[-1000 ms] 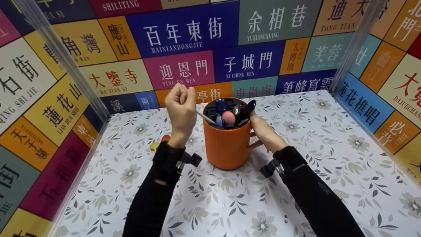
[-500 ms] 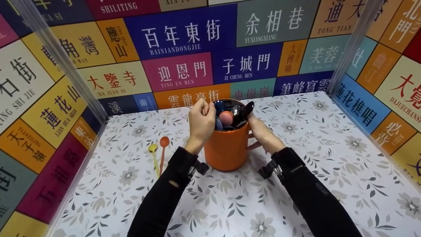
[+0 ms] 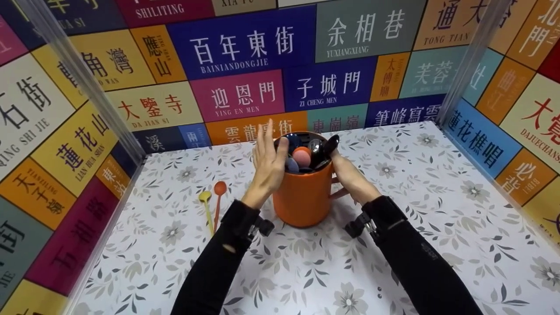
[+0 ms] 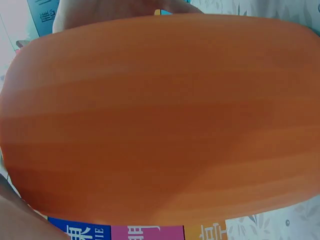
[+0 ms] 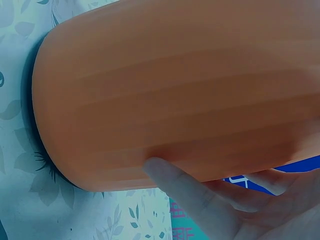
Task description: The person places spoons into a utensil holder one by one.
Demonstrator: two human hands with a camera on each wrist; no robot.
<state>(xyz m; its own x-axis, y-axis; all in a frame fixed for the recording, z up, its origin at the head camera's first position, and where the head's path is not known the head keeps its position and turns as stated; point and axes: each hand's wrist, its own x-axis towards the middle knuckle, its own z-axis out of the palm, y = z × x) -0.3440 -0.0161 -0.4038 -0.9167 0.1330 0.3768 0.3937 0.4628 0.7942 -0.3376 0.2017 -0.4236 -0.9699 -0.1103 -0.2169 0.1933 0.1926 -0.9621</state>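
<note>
An orange mug-shaped holder [image 3: 302,199] stands upright on the table, its handle on the right. Several spoons poke up from its slotted dark top: a dark blue one [image 3: 294,141], a pink one [image 3: 302,156], a light blue one [image 3: 292,165] and a glossy black one [image 3: 332,143]. My left hand [image 3: 267,168] is at the rim's left side, fingers straight and pointing up, with nothing held. From the right, my right hand [image 3: 352,177] grips the holder near its handle; in the right wrist view one fingertip [image 5: 159,167] lies against the orange wall.
Left of the holder, a yellow spoon [image 3: 205,197] and a red-orange spoon [image 3: 219,189] lie on the floral-patterned table [image 3: 315,262], partly behind my left sleeve. Walls with coloured name panels [image 3: 240,39] enclose the back and both sides.
My left hand has moved right and down to the holder, released a thin pale stick at its rim, and straightened its fingers. The right hand has stayed in place.
</note>
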